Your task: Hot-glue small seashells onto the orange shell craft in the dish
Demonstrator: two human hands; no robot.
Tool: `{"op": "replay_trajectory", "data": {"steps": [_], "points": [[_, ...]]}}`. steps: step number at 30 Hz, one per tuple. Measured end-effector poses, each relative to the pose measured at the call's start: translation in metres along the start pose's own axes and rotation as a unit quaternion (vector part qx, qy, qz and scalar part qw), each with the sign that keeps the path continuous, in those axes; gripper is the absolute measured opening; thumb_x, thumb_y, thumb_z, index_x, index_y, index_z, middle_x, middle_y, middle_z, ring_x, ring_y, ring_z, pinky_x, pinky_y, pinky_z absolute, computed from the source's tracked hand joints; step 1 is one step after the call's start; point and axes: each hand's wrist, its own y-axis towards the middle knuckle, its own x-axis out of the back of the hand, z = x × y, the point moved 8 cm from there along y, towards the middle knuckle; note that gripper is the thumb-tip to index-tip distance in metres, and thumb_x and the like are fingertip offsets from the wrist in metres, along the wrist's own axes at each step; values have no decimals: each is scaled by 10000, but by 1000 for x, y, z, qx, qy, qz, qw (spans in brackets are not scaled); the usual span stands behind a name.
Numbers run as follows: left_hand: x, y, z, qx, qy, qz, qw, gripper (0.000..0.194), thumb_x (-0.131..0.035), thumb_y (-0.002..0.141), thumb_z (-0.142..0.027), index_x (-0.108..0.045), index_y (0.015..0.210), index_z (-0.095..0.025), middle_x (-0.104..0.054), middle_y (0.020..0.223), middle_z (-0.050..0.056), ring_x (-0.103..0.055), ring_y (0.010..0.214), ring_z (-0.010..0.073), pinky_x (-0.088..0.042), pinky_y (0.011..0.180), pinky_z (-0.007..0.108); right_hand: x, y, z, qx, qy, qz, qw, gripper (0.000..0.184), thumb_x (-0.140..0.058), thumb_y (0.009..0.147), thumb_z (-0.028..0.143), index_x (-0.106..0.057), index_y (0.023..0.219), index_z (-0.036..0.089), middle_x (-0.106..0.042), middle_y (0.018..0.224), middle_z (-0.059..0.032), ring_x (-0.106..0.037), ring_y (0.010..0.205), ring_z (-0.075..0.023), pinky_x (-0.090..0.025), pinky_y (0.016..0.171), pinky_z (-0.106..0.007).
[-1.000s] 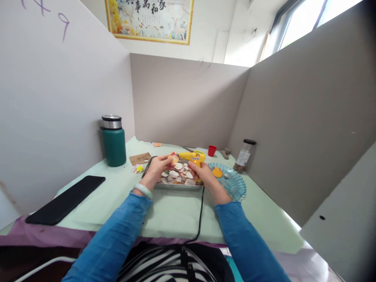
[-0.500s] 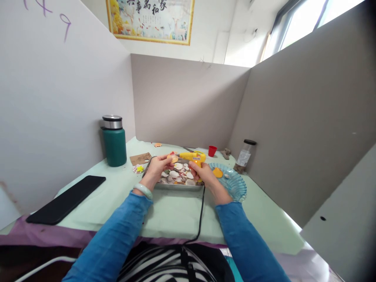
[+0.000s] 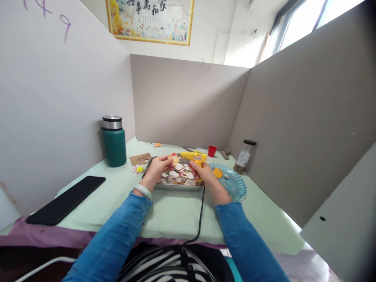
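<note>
My left hand [image 3: 159, 167] pinches an orange shell [image 3: 174, 159] with a small red spot at its top. Wrapped round the handle of a yellow glue gun [image 3: 194, 156] is my right hand [image 3: 203, 172]. The gun's nozzle points left and is close to the shell; whether they touch I cannot tell. Below both hands lies a metal tray [image 3: 179, 188] filled with white and brown shells [image 3: 173, 174]. The gun's black cord [image 3: 201, 215] runs down over the table's front edge.
A blue scalloped plate [image 3: 239, 188] with an orange shell [image 3: 217, 172] stands right of the tray. Around it are a red cup [image 3: 212, 151] and a lidded jar [image 3: 244, 156]. On the left are a green bottle [image 3: 114, 143], a black flat case [image 3: 67, 199] and a cardboard piece [image 3: 140, 159]. Partitions enclose the table.
The orange shell in my left hand has turned slightly and shifted a little right. The glue gun has moved very slightly to the right.
</note>
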Motion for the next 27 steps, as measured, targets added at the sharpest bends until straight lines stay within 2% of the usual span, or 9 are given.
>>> {"op": "replay_trajectory", "data": {"steps": [9, 17, 27], "points": [[0, 0, -2, 4, -10, -4, 1000, 433, -851, 586, -321, -730, 928, -84, -703, 789, 72, -620, 592, 110, -534, 605, 252, 0, -1, -1, -1, -4, 2, 1000, 460, -718, 684, 610, -514, 648, 200, -504, 508, 45, -394, 382, -74, -349, 367, -227], [0, 0, 2, 20, 5, 0, 1000, 356, -817, 643, -282, -714, 909, -68, -690, 732, 83, -629, 578, 123, -528, 571, 240, -1, -4, 4, -1, 11, 0, 1000, 451, -728, 685, 593, -501, 635, 207, -475, 477, 56, -369, 370, -68, -331, 360, -224], [-2, -2, 3, 25, 8, 5, 1000, 361, -809, 667, -288, -709, 931, -63, -697, 717, 86, -652, 596, 135, -541, 596, 243, 1, 0, 1, 3, 35, 0, 999, 457, -745, 663, 603, -543, 693, 194, -486, 490, 59, -359, 367, -60, -344, 351, -208]]}}
